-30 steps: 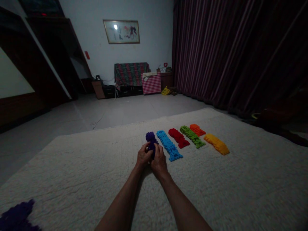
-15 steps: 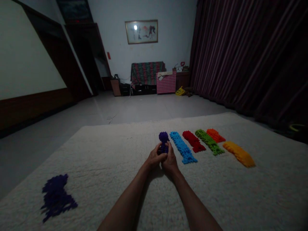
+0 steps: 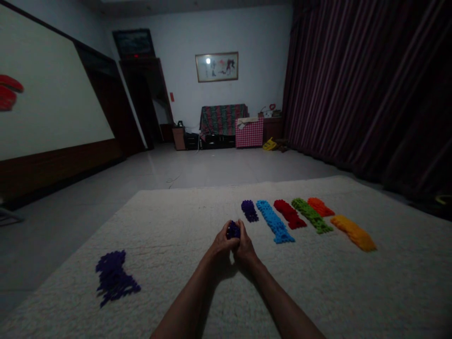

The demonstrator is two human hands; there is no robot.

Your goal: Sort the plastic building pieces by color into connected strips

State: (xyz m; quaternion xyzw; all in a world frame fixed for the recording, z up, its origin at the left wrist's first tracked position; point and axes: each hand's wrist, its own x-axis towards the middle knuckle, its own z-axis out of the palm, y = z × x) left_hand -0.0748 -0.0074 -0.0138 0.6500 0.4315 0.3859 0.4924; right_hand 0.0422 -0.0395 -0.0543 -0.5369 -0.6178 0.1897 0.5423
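My left hand (image 3: 221, 243) and my right hand (image 3: 245, 248) meet over the mat, fingers curled around a small bunch of dark purple toy pieces (image 3: 233, 230). Their exact shape and number are partly hidden by my fingers. Just beyond, to the right, lies a short dark purple row (image 3: 250, 211) of similar knobbly pieces, apart from my hands. Beside it a longer light blue row (image 3: 274, 222) slants toward me. A loose, spread-out dark purple pile (image 3: 116, 278) sits at the left of the mat.
Right of the blue row lie a red row (image 3: 289, 214), a green row (image 3: 311, 215), an orange group (image 3: 320, 206) and a yellow row (image 3: 353, 233). All rest on a pale textured mat (image 3: 183, 263). Dark curtains (image 3: 328, 84) hang along the right.
My hands have drawn back toward me from the short purple row, which now shows by itself. The purple bunch stays between them. The camera view has tilted up and turned slightly left.
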